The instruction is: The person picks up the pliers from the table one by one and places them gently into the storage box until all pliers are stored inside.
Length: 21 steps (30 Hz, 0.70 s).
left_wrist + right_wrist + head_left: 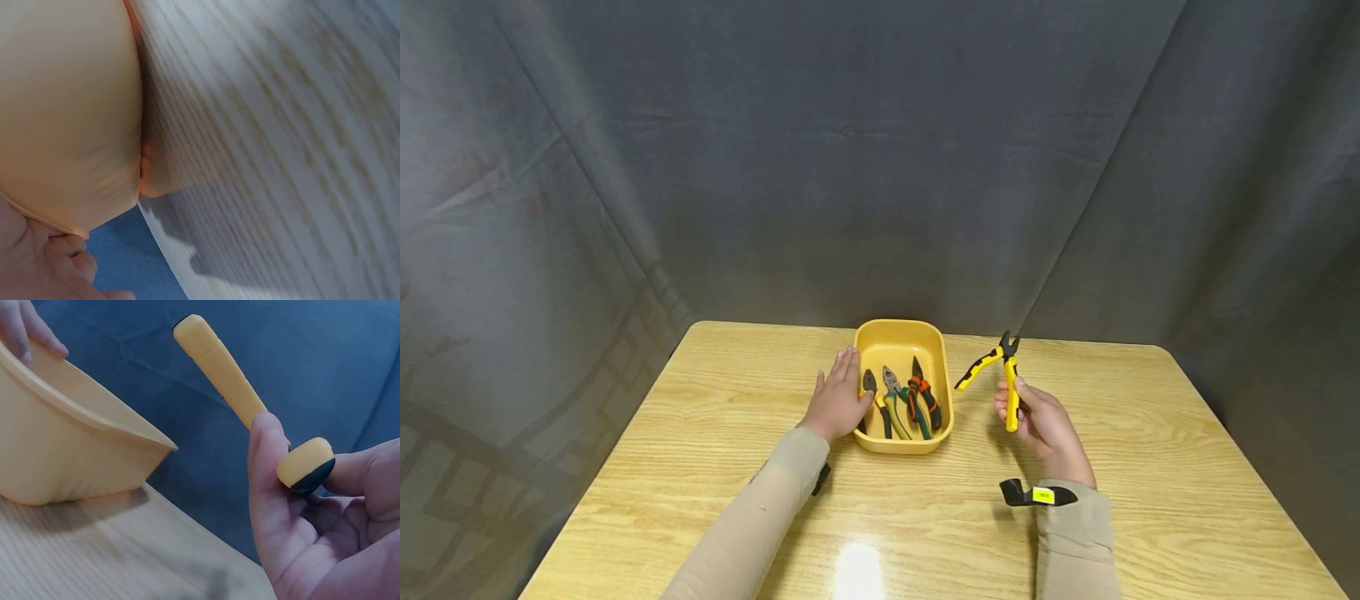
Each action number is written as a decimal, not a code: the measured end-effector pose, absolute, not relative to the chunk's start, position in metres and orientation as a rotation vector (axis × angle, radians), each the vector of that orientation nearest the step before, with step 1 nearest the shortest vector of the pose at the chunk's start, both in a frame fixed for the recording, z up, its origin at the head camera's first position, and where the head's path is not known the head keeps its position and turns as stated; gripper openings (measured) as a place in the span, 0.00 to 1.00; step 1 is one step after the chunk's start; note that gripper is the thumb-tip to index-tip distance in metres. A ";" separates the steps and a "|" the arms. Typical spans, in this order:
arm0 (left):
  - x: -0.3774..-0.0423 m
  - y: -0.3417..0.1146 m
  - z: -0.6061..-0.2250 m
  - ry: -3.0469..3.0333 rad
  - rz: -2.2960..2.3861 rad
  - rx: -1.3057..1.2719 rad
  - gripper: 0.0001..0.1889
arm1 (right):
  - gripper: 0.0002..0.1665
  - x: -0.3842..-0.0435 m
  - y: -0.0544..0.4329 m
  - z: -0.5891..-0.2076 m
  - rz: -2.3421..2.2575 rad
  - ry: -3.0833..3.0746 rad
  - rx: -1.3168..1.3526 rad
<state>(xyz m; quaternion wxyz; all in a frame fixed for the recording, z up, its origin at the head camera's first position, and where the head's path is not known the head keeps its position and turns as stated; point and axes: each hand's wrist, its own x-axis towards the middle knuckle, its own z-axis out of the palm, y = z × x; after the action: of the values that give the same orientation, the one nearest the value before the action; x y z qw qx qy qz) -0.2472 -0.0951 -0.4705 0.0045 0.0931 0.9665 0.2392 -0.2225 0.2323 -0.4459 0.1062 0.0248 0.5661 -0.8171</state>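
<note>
My left hand (837, 405) holds the left wall of a yellow plastic bin (900, 447), its thumb over the rim and its fingers along the side. Inside the bin lie pliers with yellow-and-black handles (881, 405), combination pliers with green-and-yellow handles (892, 403) and pointed pliers with orange-and-black handles (931, 406). To the right of the bin, my right hand (1047, 421) pinches one handle of black-jawed pliers (1012, 392) above the table. Those pliers' handles are spread wide, and the free yellow handle (219, 365) points toward the bin.
The bin stands near the far edge of a wood-grain table (925, 533). Dark grey cloth (880, 183) hangs behind the table and along both sides. A black wrist-camera mount (1026, 493) juts from the right sleeve.
</note>
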 end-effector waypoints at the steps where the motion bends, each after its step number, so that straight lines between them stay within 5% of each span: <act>1: -0.247 -0.095 -0.470 3.026 0.753 0.290 0.41 | 0.23 -0.223 0.231 -0.445 -2.409 1.666 0.059; 11: -0.245 -0.092 -0.469 3.013 0.761 0.281 0.41 | 0.19 -0.224 0.221 -0.454 -2.438 1.652 -0.187; 21: -0.244 -0.091 -0.468 3.007 0.764 0.278 0.41 | 0.21 -0.223 0.205 -0.443 -2.363 1.763 0.111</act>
<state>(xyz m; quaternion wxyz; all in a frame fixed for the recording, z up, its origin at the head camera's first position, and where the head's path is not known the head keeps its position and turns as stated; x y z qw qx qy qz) -0.2437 -0.0914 -0.4679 0.0135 0.0892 0.9653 0.2452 -0.2235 0.2055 -0.4433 0.0955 0.0375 0.5950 -0.7971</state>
